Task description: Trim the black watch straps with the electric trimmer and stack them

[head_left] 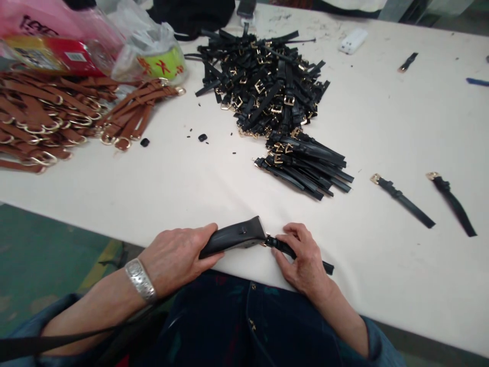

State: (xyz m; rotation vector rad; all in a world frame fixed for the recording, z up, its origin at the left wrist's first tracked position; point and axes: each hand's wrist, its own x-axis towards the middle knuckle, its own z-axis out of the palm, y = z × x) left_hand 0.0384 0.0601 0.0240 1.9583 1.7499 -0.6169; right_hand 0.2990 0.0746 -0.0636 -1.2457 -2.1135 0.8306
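Near the table's front edge, my left hand [182,257] is closed around the narrow end of a smooth black flared piece [239,236]. That piece widens to the right and has a small dark detail on its top; its exact kind I cannot tell. My right hand [303,260] pinches a black buckle strap [282,246] between thumb and fingers. The strap's gold buckle end meets the wide end of the flared piece, and its tail [327,268] sticks out past my palm. Whether the two are joined is not visible.
A heap of black buckle straps [267,86] lies ahead, with a smaller stack [305,165] before it. Two single straps [405,201] lie right. Brown straps [42,112] and plastic bags [148,56] are on the left. A white object [352,42] lies farther back.
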